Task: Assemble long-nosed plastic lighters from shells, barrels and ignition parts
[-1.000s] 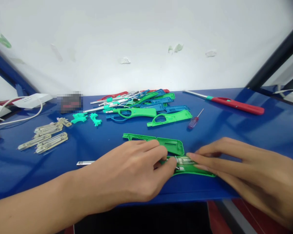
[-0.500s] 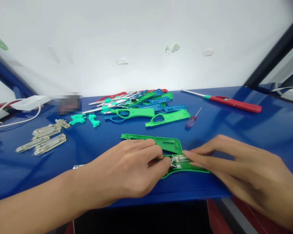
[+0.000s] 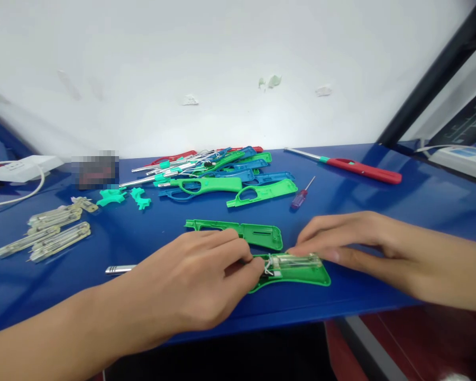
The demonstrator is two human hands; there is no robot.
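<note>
A green lighter half-shell [image 3: 309,276] lies near the table's front edge, with a clear fuel tank [image 3: 297,262] in its handle end and thin white wires at the tank's left. My left hand [image 3: 212,280] is closed over the shell's middle, its fingers pinched on the lighter; the trigger area is hidden. A metal lighter tube [image 3: 121,270] sticks out left of that wrist. My right hand [image 3: 360,246] has its fingers stretched out, fingertips at the tank's upper edge. Just behind lies another green half-shell [image 3: 262,235], partly covered by the left hand.
Behind lies a pile of blue, red and green lighter shells [image 3: 210,184] with metal tubes. A small screwdriver [image 3: 300,198] and a red lighter [image 3: 360,168] are to its right. Several clear fuel tanks [image 3: 59,241] and turquoise plastic parts [image 3: 140,199] lie at left.
My right hand has let the handle end of the shell show and now has its fingertips along the tank's upper edge. My left hand stays on the lighter. The view has shifted slightly right.
</note>
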